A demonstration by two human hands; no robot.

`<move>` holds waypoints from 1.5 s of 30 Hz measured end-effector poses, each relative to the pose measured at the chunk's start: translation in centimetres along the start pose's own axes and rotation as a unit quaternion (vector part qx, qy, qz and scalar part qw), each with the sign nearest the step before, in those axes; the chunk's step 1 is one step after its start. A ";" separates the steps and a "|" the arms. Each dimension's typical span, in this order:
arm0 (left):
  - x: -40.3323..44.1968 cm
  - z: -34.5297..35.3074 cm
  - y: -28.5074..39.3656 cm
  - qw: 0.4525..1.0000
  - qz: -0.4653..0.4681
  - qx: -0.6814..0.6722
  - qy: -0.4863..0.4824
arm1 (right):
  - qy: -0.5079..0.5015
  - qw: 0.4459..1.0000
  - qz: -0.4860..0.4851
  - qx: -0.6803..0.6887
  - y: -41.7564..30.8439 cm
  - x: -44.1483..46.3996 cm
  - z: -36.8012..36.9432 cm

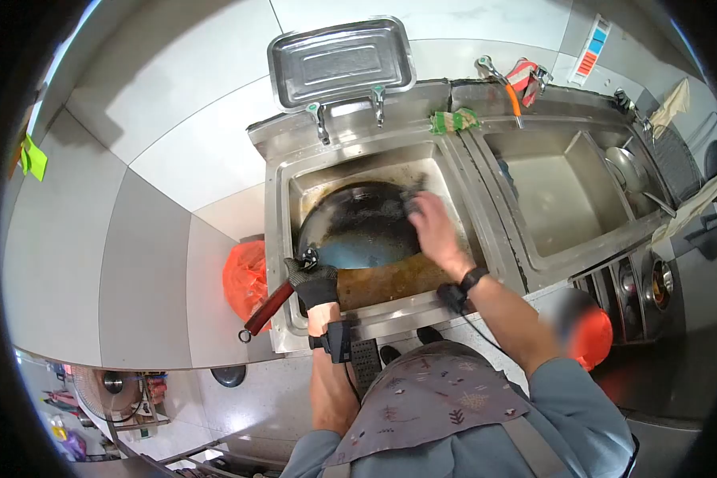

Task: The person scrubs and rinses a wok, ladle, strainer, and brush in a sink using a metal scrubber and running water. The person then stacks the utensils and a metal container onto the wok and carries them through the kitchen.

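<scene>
A black wok [362, 209] lies tilted in the left basin of a steel sink [280, 239], with a wet bluish sheen on its lower inside. My left hand [314, 280], in a dark glove, is closed around the wok's handle close to the pan. The handle's reddish-brown wooden grip [268, 307] sticks out past the sink's left edge and ends in a metal ring. My bare right hand [435, 229] is at the wok's right side, fingers curled over a dark grey scrubber [411, 201] that is blurred and partly hidden. Brown, stained metal [394, 283] shows below the wok.
Two taps [319, 121] stand behind the basin, below a steel tray [341, 64]. A green sponge [456, 120] rests on the divider. The right basin [562, 187] has a ladle [626, 167] at its far side. An orange-red bag [247, 275] hangs at the left.
</scene>
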State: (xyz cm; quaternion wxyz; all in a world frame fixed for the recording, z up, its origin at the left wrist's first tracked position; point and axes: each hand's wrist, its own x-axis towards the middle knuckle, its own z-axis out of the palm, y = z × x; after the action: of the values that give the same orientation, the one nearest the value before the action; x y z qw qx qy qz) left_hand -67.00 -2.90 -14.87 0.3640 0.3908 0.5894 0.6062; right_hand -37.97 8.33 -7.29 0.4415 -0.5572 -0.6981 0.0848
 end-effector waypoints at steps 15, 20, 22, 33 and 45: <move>0.5 -0.2 -0.5 0.995 0.006 0.092 0.025 | -0.037 0.994 -0.087 0.060 -4.2 -1.3 0.3; 5.4 2.7 0.8 0.978 0.026 0.202 0.048 | -0.007 0.993 0.119 -0.008 6.0 0.8 2.0; 6.3 3.4 1.2 0.991 0.021 0.121 0.051 | 0.026 0.980 0.196 0.028 5.6 1.6 1.6; 9.2 2.0 -3.4 0.872 -0.179 -0.440 0.117 | -0.056 0.993 -0.095 0.047 -3.1 0.4 1.8; 8.8 1.0 -8.9 0.989 -0.013 -0.028 0.143 | -0.014 0.995 0.064 0.070 -1.1 2.2 2.0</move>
State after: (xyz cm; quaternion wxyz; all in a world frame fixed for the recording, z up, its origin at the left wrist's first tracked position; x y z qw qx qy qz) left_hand -70.05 5.86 -23.40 0.2943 0.2818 0.6236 0.6671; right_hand -40.14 10.55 -6.67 0.4628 -0.5672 -0.6599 0.1691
